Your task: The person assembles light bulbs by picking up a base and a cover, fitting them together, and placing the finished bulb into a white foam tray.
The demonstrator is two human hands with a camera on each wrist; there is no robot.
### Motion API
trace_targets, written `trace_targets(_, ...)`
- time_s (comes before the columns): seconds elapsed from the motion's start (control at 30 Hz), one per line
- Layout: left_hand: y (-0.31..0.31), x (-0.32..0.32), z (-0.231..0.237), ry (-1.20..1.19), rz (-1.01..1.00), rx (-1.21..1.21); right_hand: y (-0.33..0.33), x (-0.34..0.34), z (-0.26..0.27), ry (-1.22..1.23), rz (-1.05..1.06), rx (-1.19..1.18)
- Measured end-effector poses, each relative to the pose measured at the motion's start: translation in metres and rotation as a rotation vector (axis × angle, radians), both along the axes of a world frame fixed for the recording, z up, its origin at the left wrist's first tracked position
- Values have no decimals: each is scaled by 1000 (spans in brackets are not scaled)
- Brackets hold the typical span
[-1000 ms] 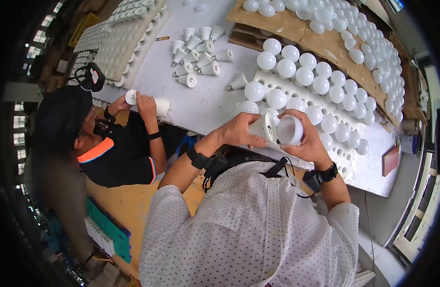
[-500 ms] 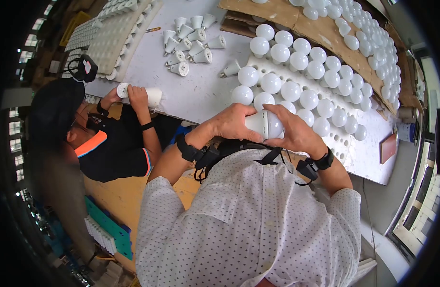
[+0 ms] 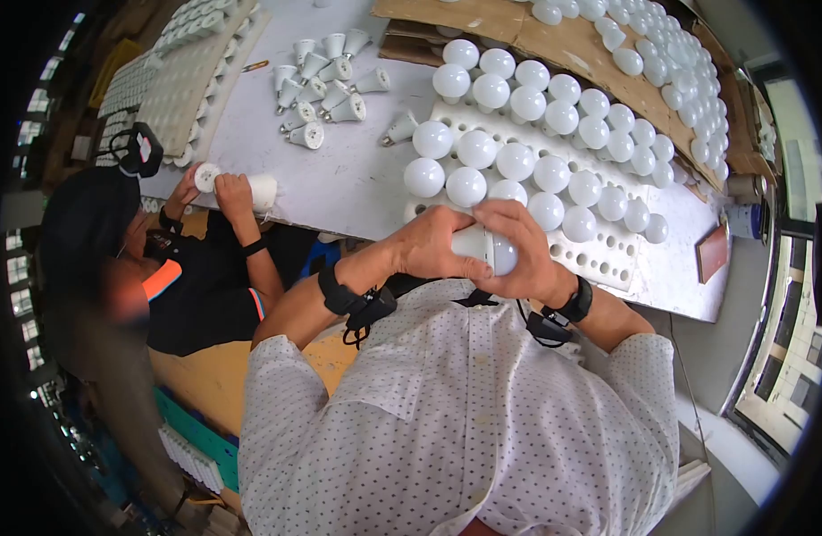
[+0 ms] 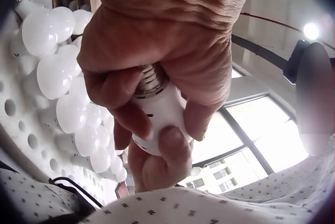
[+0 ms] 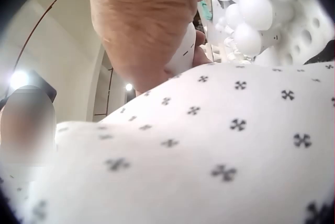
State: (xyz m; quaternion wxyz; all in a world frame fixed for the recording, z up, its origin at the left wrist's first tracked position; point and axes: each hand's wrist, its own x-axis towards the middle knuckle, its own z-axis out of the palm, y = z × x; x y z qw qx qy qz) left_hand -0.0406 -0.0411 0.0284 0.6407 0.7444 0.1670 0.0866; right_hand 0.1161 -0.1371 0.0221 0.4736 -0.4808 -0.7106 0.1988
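Bulb (image 3: 475, 241) is held near the holed tray (image 3: 599, 253), its base gripped by the curled left hand (image 3: 429, 245) and its dome clasped by the curled right hand (image 3: 527, 248). In the left wrist view, the screw cap (image 4: 152, 81) is partly covered by fingers (image 4: 121, 86); in the right wrist view, most of the bulb is hidden by hand and shirt (image 5: 209, 135), and the right fingertips cannot be made out.

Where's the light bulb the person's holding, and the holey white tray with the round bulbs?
Held light bulb (image 4: 166, 110), left wrist view: on its white body.
Holey white tray (image 3: 599, 254), head view: on bare surface between holes.
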Motion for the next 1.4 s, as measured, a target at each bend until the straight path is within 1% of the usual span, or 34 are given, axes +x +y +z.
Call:
trace_targets(0.03, -4, 2, 5, -6, -23, -4, -5, 2, -2, 41, 39, 31)
trace_targets(0.07, -8, 2, 9, 65, -48, -2, -11, 4, -3, 81, 65, 60)
trace_targets(0.1, -10, 5, 10, 129, -78, 5, -15, 6, -1, 70, 24, 55)
trace_targets(0.17, -12, 10, 8, 80, -139, -21, -20, 7, 4, 95, 21, 60)
trace_targets(0.23, -10, 16, 9, 171, -189, -24, -25, 11, 3, 91, -25, 49)
trace_targets(0.27, -9, 19, 5, 159, -211, 10, -28, 12, 2, 92, -52, 37)
trace_targets(0.33, -13, 27, -7, 151, -228, -2, -36, 16, -2, 113, -84, -22)
trace_targets(0.37, -12, 33, -9, 139, -225, -7, -37, 21, -4, 109, -99, -16)
trace_targets(0.4, -12, 39, -8, 140, -245, -6, -41, 24, -5, 125, -126, -59)
trace_targets(0.47, -9, 53, -5, 220, -293, -13, -47, 37, -2, 132, -153, -95)
trace_targets(0.5, -9, 53, -3, 222, -303, -12, -56, 41, 3, 185, -250, -108)
trace_targets(0.53, -8, 49, -1, 197, -171, -54, -66, 48, 5, 240, -346, -119)
trace_targets(0.57, -4, 45, 0, 168, -32, -94, -80, 65, 2, 220, -505, -127)
trace_targets(0.6, 5, 34, -7, 165, 43, -82, -89, 82, 8, 97, -689, -69)
trace_targets(0.63, 14, 22, -21, 106, 159, -140, -100, 100, 5, -97, -874, -90)
trace_targets(0.67, 22, 13, -32, 46, 275, -198, -105, 115, 1, -222, -969, -96)
trace_targets(0.7, 31, 8, -35, 46, 277, -197, -105, 125, -9, -221, -967, -95)
trace_targets(0.77, 46, 4, -37, 81, 468, -170, -105, 136, -38, -399, -971, -397)
trace_targets(0.8, 49, 3, -40, 72, 481, -162, -102, 139, -54, -527, -911, -436)
trace_targets(0.83, 52, 2, -44, 76, 504, -140, -97, 141, -65, -577, -829, -433)
trace_targets(0.9, 60, -2, -48, 68, 556, -109, -91, 139, -69, -548, -809, -482)
trace_targets(0.93, 61, -10, -47, 93, 590, -108, -89, 134, -57, -529, -814, -517)
trace_targets(0.97, 61, -19, -47, 121, 619, -107, -91, 135, -45, -536, -795, -504)
trace_targets(1.03, 67, -29, -51, 113, 686, -118, -80, 151, -18, -477, -816, -359)
trace_targets(1.1, 67, -34, -56, 151, 785, -173, -42, 173, 11, -248, -813, -234)
trace_targets(1.13, 65, -32, -60, 139, 788, -172, -19, 192, 16, -202, -756, -172)
trace_targets(1.17, 63, -30, -63, 142, 775, -142, 6, 210, 18, -144, -763, -231)
trace_targets(1.2, 62, -31, -65, 150, 765, -110, 32, 234, 12, -111, -740, -227)
trace_targets(1.23, 62, -34, -65, 141, 783, -101, 57, 261, 1, -34, -767, -328)
trace_targets(1.27, 62, -38, -65, 139, 838, -78, 82, 290, -13, -191, -798, -297)
trace_targets(1.3, 63, -42, -65, 141, 897, -57, 104, 318, -25, -434, -847, -270)
trace_targets(1.37, 69, -58, -83, 164, 1023, -46, 138, 365, -56, -614, -950, -256)
trace_targets(1.4, 73, -70, -97, 101, 1086, 45, 154, 396, -77, -611, -882, -296)
